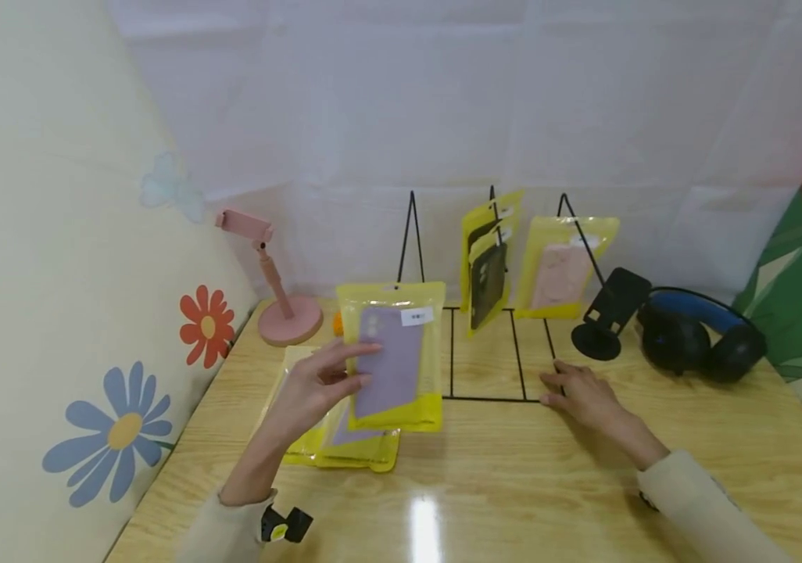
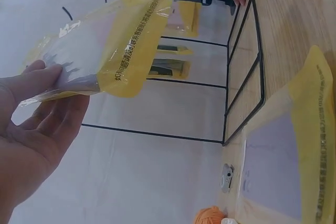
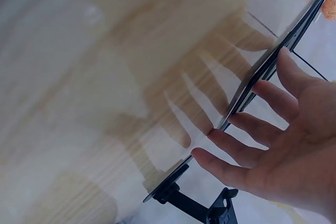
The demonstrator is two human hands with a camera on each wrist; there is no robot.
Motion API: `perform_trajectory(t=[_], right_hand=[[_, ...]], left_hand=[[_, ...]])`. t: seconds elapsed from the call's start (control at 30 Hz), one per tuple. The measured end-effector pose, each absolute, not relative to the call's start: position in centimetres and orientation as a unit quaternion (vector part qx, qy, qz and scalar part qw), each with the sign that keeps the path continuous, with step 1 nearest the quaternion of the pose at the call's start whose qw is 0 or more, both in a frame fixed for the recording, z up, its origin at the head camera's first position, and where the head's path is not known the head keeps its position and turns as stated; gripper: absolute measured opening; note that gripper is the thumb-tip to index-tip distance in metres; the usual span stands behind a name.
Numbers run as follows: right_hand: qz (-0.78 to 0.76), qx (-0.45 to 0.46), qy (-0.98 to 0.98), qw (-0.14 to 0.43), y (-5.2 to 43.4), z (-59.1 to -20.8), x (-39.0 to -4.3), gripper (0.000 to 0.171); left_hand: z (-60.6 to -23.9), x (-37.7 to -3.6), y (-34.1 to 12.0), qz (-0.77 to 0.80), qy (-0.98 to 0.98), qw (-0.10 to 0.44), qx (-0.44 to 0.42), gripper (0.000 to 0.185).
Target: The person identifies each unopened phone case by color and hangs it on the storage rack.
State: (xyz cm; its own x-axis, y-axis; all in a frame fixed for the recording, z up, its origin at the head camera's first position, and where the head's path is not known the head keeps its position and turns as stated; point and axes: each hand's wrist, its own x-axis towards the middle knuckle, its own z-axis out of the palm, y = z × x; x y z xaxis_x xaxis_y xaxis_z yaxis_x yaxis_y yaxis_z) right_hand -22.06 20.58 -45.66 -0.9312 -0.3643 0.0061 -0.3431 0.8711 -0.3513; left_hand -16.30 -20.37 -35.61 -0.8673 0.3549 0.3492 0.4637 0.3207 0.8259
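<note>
My left hand [image 1: 316,387] holds up a yellow packet with a purple phone case [image 1: 392,361], pinched at its left edge; the packet [image 2: 105,45] shows from behind in the left wrist view, thumb [image 2: 37,80] on it. More yellow packets [image 1: 345,446] lie flat on the table beneath. My right hand [image 1: 580,391] rests with straight fingers [image 3: 247,124] on the base bar of the black wire display rack [image 1: 492,344]. Two yellow packets [image 1: 488,262] and one with a pink case [image 1: 564,270] hang on the rack.
A pink phone stand [image 1: 281,301] is at the back left, a black phone stand [image 1: 608,317] and blue-black headphones [image 1: 699,332] at the back right. The wooden table [image 1: 513,485] meets flowered walls on both sides.
</note>
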Motion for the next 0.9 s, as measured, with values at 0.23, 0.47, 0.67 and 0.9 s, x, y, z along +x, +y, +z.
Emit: perform_trajectory(t=[0.23,0.47,0.67,0.9], right_hand=[[-0.177,-0.185,0.966,0.027,20.7,-45.5,-22.0,0.047],[-0.181,-0.186,0.965,0.024,20.7,-45.5,-22.0,0.047],[-0.178,-0.189,0.965,0.026,20.9,-45.6,-22.2,0.046],[-0.177,-0.187,0.966,0.027,20.9,-45.9,-22.4,0.048]], left_hand=[[-35.8,-17.4,-20.0,-0.504,-0.830,0.038,-0.235,0.038],[-36.1,-20.9,-19.7,-0.541,-0.810,0.026,-0.225,0.042],[-36.4,-26.1,-19.0,-0.578,-0.796,0.031,-0.174,0.040],[-36.5,-31.5,-17.9,-0.624,-0.772,0.028,-0.114,0.037]])
